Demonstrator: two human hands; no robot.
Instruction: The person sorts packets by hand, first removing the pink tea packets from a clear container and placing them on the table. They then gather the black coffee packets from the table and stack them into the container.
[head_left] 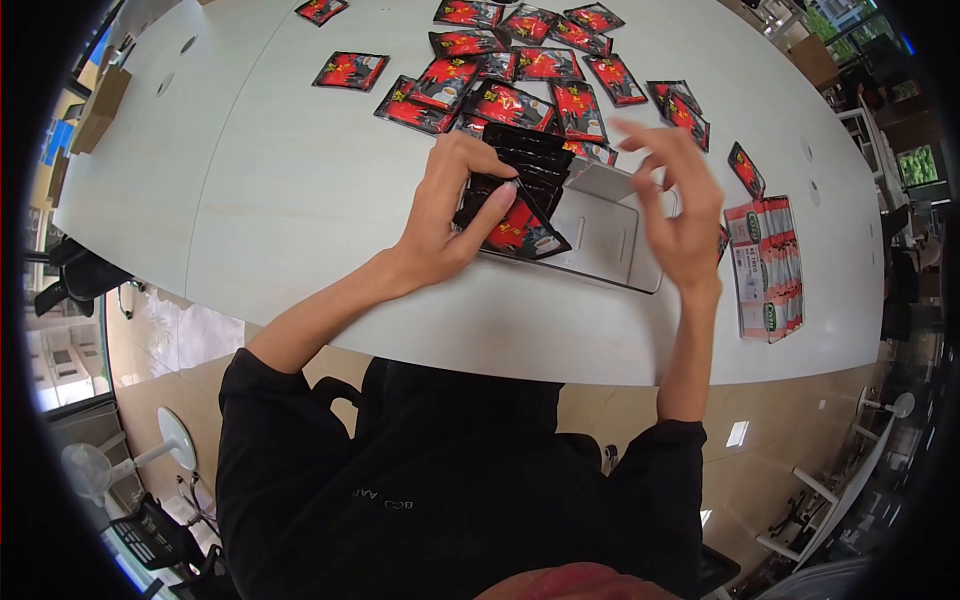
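Observation:
A clear plastic box stands near the table's front edge. Its left part holds a row of dark sachets packed on edge. My left hand is closed on a red and black sachet at the front of that row, with the thumb pressed on its face. The sachet sits tilted over the box's left part. Over the box's right end, my right hand is open, fingers apart and a little blurred, with nothing visible in it. A pale divider rises inside the box close to it.
Several loose red and black sachets are scattered beyond the box. To the right lies a pack of red and white sticks, with a single sachet above it. A cardboard box stands at the table's far left.

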